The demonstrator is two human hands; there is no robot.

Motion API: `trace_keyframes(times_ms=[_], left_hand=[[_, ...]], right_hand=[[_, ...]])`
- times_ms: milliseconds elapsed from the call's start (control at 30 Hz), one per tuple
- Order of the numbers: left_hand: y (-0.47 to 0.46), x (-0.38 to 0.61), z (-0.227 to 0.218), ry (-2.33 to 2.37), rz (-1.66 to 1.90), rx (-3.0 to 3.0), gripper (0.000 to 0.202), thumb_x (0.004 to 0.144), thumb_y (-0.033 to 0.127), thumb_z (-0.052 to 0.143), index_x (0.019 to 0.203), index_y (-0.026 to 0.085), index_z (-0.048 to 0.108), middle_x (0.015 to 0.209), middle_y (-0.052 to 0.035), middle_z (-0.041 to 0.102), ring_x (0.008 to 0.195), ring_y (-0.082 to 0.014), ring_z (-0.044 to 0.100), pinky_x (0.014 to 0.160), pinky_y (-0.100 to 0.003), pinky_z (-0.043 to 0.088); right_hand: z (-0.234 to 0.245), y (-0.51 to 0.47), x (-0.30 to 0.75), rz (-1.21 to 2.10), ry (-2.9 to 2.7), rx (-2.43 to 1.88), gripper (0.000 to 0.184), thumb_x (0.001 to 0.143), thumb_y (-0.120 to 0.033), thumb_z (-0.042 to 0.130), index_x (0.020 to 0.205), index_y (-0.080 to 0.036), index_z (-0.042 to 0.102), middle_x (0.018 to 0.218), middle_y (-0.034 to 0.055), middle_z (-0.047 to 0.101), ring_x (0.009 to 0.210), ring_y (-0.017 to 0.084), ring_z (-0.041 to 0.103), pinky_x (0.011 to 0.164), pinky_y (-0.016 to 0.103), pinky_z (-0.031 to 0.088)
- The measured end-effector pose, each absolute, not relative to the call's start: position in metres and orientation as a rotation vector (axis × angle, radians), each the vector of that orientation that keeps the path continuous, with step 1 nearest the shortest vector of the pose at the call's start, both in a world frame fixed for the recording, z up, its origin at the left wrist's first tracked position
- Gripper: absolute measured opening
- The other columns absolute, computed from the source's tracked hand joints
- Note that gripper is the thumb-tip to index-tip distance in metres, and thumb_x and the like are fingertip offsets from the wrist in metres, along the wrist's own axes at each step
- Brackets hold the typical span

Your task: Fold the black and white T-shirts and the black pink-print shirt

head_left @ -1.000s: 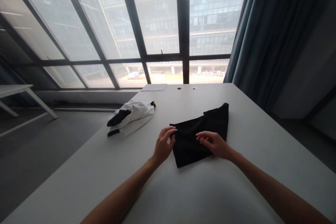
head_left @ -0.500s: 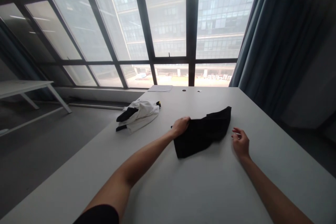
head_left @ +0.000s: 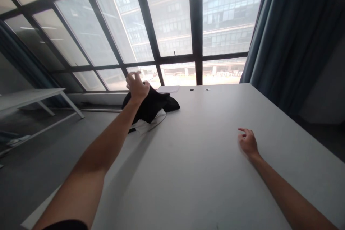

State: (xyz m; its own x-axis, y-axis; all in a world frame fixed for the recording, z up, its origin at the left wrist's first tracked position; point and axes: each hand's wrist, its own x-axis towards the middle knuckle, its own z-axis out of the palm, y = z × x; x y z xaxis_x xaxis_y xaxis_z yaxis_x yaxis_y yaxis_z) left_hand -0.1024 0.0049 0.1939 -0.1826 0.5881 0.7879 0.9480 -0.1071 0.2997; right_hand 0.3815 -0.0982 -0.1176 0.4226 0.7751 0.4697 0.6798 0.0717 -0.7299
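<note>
White garment [head_left: 147, 126] mostly hidden under black cloth [head_left: 153, 104]. Left hand [head_left: 138, 87] motion-blurred, palm hidden, grip unclear. Left arm [head_left: 94, 165], right arm [head_left: 291, 201] + worktop [head_left: 205, 172] cut off at btm edge.

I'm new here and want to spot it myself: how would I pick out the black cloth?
Start at the big window and come down to the white table in front of it. At the table's far left edge a small heap lies by the left hand. The black cloth is its dark top layer, crumpled over a white cloth peeking out beneath.
</note>
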Motion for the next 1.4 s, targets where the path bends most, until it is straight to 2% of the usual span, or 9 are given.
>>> trace_keyframes(times_ms=[67,167,233,367,500,700,933,1200,1400], left_hand=[[-0.012,-0.083,0.133,-1.757,-1.103,-1.855,0.052,0.089,0.015,0.059,0.139,0.012,0.047,0.149,-0.0143,0.042,0.138,-0.0413,0.036,0.109,-0.063,0.031],[-0.038,-0.043,0.038,-1.721,-0.878,-2.249,0.033,0.086,0.014,0.059,0.118,0.017,0.065,0.133,-0.0099,0.06,0.128,-0.0285,0.052,0.113,-0.047,0.037],[-0.056,-0.016,-0.016,-1.689,-0.758,-2.459,0.032,0.089,0.019,0.058,0.12,0.02,0.066,0.133,-0.0094,0.062,0.126,-0.0246,0.056,0.111,-0.042,0.042],[-0.08,0.02,-0.075,-1.598,-0.581,-2.744,0.042,0.095,0.028,0.053,0.137,0.024,0.058,0.147,-0.0099,0.053,0.139,-0.0271,0.045,0.116,-0.052,0.033],[-0.084,0.024,-0.079,-1.513,-0.368,-2.929,0.048,0.1,0.035,0.045,0.148,0.028,0.047,0.16,-0.0076,0.035,0.15,-0.0286,0.027,0.12,-0.059,0.018],[-0.088,0.012,-0.077,-1.48,-0.344,-2.932,0.05,0.102,0.037,0.041,0.15,0.024,0.045,0.161,-0.0064,0.033,0.15,-0.0267,0.026,0.122,-0.052,0.018],[-0.097,0.003,-0.081,-1.477,-0.344,-2.933,0.05,0.103,0.038,0.04,0.151,0.026,0.044,0.161,-0.0029,0.031,0.15,-0.0244,0.027,0.123,-0.047,0.019],[-0.096,0.003,-0.081,-1.468,-0.376,-2.922,0.05,0.102,0.039,0.042,0.15,0.027,0.045,0.16,-0.0035,0.034,0.149,-0.0248,0.029,0.123,-0.048,0.02],[-0.097,0.004,-0.081,-1.479,-0.373,-2.918,0.05,0.103,0.04,0.041,0.151,0.027,0.044,0.16,-0.0036,0.034,0.149,-0.025,0.029,0.123,-0.048,0.021]], right_hand=[[-0.119,-0.098,0.381,0.106,-1.334,-1.652,0.032,0.076,-0.026,0.047,0.098,-0.018,0.069,0.1,0.0097,0.061,0.074,0.02,0.06,0.084,0.038,0.05],[-0.12,-0.1,0.379,0.101,-1.397,-1.632,0.03,0.078,-0.025,0.046,0.096,-0.016,0.069,0.1,0.0109,0.063,0.079,0.022,0.062,0.084,0.038,0.051],[-0.119,-0.102,0.377,0.058,-1.478,-1.621,0.031,0.079,-0.023,0.046,0.098,-0.015,0.069,0.101,0.0121,0.065,0.09,0.025,0.062,0.091,0.039,0.049],[-0.116,-0.107,0.369,-0.03,-1.646,-1.665,0.034,0.084,-0.024,0.047,0.108,-0.015,0.068,0.116,0.0134,0.066,0.113,0.028,0.057,0.103,0.043,0.043],[-0.111,-0.116,0.354,0.004,-1.808,-1.716,0.041,0.092,-0.032,0.048,0.126,-0.016,0.063,0.138,0.0143,0.058,0.129,0.03,0.05,0.11,0.047,0.037],[-0.107,-0.131,0.342,0.137,-2.019,-1.712,0.045,0.096,-0.035,0.048,0.137,-0.017,0.058,0.153,0.0155,0.045,0.144,0.031,0.036,0.118,0.053,0.023],[-0.1,-0.135,0.342,0.188,-2.075,-1.8,0.05,0.098,-0.035,0.044,0.143,-0.015,0.053,0.157,0.013,0.04,0.148,0.026,0.031,0.121,0.049,0.018],[-0.096,-0.133,0.337,0.115,-2.049,-1.828,0.046,0.096,-0.032,0.047,0.138,-0.018,0.057,0.154,0.0111,0.046,0.144,0.026,0.036,0.12,0.047,0.02],[-0.09,-0.124,0.33,-0.032,-1.963,-1.844,0.036,0.094,-0.03,0.052,0.125,-0.018,0.065,0.135,0.0125,0.061,0.124,0.026,0.051,0.11,0.041,0.032]])
